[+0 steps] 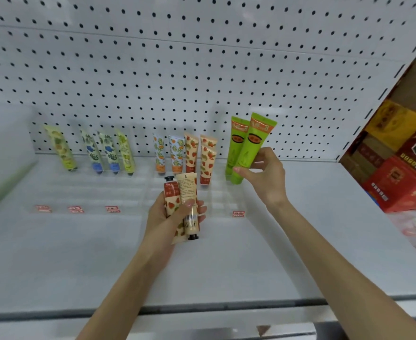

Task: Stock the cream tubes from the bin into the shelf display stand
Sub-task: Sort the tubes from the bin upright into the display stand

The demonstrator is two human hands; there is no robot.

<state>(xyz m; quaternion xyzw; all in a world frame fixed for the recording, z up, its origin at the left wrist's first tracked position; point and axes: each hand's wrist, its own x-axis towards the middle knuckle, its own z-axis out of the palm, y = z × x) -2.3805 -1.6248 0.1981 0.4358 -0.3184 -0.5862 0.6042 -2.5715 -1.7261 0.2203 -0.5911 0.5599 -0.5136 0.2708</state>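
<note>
The job looks roughly half done. About ten cream tubes stand cap-down along the back row of the clear display stand, against the pegboard: a yellow-green tube at ten o'clock from the left hand, blue-patterned tubes beside it, then orange-flowered tubes and strawberry tubes at twelve o'clock. The front rows look unfilled.

The right hand pinches two green tubes low on their bodies, caps down, at the stand's right end, at two o'clock from the left hand. The left hand is curled round a bundle of strawberry-print tubes above the shelf, one cap up and one down. These four or five tubes, at least, have yet to be placed.

The bin is out of view, so the stock left cannot be judged. The stand's clear walls are nearly invisible, so whether the green tubes sit in a slot is unclear. The bundle may hold two tubes or three. The small red labels on the stand's front are unreadable, and the cartons at three o'clock are cut off by the frame.
</note>
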